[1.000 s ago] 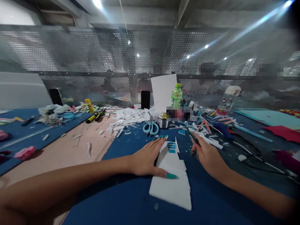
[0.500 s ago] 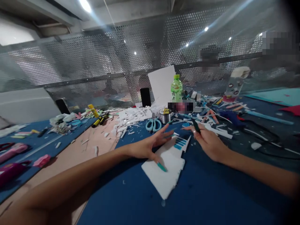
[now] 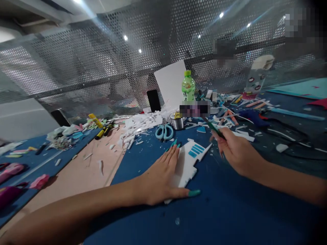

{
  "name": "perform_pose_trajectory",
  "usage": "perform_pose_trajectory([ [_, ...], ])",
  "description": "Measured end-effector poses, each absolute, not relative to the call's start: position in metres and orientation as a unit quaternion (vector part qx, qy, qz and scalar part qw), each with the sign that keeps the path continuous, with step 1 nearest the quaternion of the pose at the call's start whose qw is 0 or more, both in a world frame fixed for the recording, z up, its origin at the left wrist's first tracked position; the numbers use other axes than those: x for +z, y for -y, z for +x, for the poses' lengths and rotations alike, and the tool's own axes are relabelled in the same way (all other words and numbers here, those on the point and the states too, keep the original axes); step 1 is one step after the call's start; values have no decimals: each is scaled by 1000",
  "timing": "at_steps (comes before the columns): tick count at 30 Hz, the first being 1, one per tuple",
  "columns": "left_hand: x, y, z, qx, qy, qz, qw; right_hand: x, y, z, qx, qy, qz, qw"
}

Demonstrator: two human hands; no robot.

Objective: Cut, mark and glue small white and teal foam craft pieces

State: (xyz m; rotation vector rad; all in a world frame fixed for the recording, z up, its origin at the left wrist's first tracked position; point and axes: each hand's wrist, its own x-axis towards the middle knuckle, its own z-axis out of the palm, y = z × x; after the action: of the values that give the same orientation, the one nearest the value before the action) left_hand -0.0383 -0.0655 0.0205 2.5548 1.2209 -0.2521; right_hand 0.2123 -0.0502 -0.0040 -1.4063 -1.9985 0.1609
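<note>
My left hand (image 3: 159, 175) lies flat on a white foam piece (image 3: 182, 166), fingers stretched forward and thumb spread out past its near edge. Part of the piece is hidden under the palm. Its right edge is jagged, and several blue strips (image 3: 196, 149) sit side by side near its far end. To the right, my right hand (image 3: 233, 149) is closed around a slim dark green tool (image 3: 214, 129) that looks like a craft knife. Its thin end points away from me, over the mat and apart from the foam.
Light blue scissors (image 3: 164, 132) and a spool (image 3: 177, 121) lie beyond the foam. White scraps (image 3: 143, 122) are heaped behind them. A green bottle (image 3: 188, 86), a phone (image 3: 153, 101) and a white board (image 3: 170, 81) stand at the back. A dark cable (image 3: 288, 127) crosses the right side.
My left hand has come down flat over the foam piece, its thumb now past the near edge. My right hand has moved slightly right with the tool. The view has tipped down a little.
</note>
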Motion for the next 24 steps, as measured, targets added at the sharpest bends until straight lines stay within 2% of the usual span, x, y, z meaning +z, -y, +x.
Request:
perform_pose_trajectory([
  [4, 9, 67, -39, -26, -449, 888, 99, 1, 73, 200, 131, 804, -525, 248],
  [8, 8, 70, -38, -28, -446, 890, 88, -7, 79, 195, 85, 843, -508, 155],
  [13, 10, 72, -35, -50, -446, 888, 98, -13, 76, 196, 37, 855, -498, 139],
  [24, 8, 71, -36, -51, -445, 890, 86, -6, 78, 187, 24, 858, -505, 93],
])
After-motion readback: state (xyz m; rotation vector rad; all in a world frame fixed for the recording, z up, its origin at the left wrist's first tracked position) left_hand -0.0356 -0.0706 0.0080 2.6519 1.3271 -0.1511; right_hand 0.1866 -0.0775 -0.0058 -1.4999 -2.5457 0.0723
